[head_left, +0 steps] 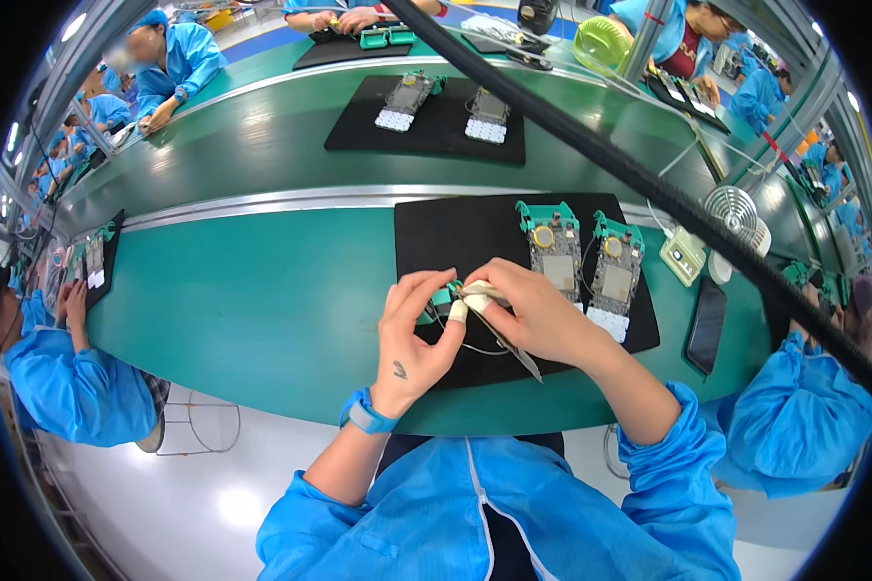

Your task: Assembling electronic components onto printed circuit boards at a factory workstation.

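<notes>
Holding a small green part [443,294] between both hands, you keep it just above the black mat [455,228] on the green desk [262,290]. Your left hand [412,334] pinches its left side, likely to steady it, while your right hand [533,315], with a white cot on one finger [458,311], closes on its right side and also grips tweezers [513,351] that point down and right, kept ready in the palm. A thin wire [470,346] loops below the part. Two finished-looking green boards [581,261] lie on the mat just right of your hands, within easy reach
</notes>
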Demonstrator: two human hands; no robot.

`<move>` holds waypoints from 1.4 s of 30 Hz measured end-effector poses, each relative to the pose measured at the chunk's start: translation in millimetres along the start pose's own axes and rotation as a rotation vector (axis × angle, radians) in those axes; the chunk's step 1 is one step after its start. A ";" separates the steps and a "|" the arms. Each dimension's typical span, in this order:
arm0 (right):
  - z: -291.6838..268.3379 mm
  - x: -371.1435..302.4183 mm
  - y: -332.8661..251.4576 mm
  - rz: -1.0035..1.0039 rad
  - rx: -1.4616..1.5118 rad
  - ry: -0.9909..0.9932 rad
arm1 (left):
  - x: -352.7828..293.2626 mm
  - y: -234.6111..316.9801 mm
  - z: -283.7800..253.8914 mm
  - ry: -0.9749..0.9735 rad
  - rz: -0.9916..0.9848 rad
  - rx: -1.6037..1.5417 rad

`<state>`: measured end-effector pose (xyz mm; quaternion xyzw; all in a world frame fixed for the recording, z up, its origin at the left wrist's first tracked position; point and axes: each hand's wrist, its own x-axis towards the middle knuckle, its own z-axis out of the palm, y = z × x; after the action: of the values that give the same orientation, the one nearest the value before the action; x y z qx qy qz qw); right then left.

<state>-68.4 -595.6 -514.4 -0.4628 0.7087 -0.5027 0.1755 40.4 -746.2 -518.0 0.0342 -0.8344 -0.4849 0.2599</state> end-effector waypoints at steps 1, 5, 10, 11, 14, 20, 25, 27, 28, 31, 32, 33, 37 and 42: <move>0.7 2.4 0.9 -0.102 -0.037 0.032 | -0.3 -0.2 1.0 0.027 0.006 0.004; 0.8 3.4 -3.3 0.004 -0.031 -0.004 | -0.5 -2.4 0.8 0.063 0.043 0.001; -2.0 9.7 -1.2 -0.180 -0.082 -0.001 | 0.7 -2.8 -3.0 0.042 0.053 0.015; -1.4 10.6 1.2 -0.193 -0.087 -0.001 | 1.0 -4.1 -3.0 0.048 0.068 0.017; 2.1 14.2 5.4 -0.269 -0.104 0.023 | 1.5 -6.3 -3.4 0.055 0.072 0.034; 15.2 18.4 -7.6 -0.156 -0.067 0.150 | 6.7 -4.2 -5.6 0.135 0.107 0.111; 17.9 11.9 3.4 -0.035 0.052 0.142 | 9.4 -2.7 -9.7 0.099 0.059 0.072; 20.4 2.6 -7.2 -0.016 0.088 0.165 | 7.6 -3.3 -12.9 0.100 0.075 0.083; 21.3 -0.2 -13.8 -0.018 0.087 0.165 | 6.4 -3.3 -14.1 0.103 0.086 0.093; 28.4 -5.8 -23.4 -0.012 0.023 0.241 | 5.2 -2.8 -14.4 0.113 0.087 0.100; 29.8 -7.6 -26.5 -0.012 0.021 0.245 | 5.0 -2.7 -14.4 0.111 0.090 0.098; 30.9 -9.0 -30.9 0.023 -0.032 0.236 | 5.0 -3.1 -14.8 0.112 0.088 0.103; 36.0 -8.0 -32.4 0.003 -0.027 0.292 | 6.1 -2.5 -21.9 0.080 0.093 0.097; 22.4 -4.5 -38.5 -0.310 -0.321 0.175 | 13.1 -5.7 -37.9 -0.079 0.070 0.010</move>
<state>-31.6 -606.7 -491.3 -0.5427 0.7126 -0.4427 -0.0418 45.7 -783.3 -502.5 -0.0130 -0.8472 -0.4721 0.2434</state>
